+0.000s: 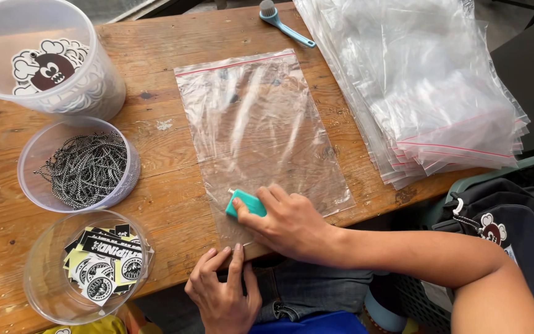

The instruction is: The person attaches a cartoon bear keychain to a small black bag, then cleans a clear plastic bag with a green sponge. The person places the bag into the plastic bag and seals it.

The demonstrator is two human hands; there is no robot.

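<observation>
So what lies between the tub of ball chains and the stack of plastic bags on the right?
In the head view, one clear zip bag lies flat on the wooden table between the chain tub and the bag stack; the right hand presses a teal tool on it.

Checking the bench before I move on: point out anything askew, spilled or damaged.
Nothing is spilled or broken. The clear bag lies slightly askew on the wooden table, its bottom edge at the table's edge. The bag stack overhangs the table's right side.
</observation>
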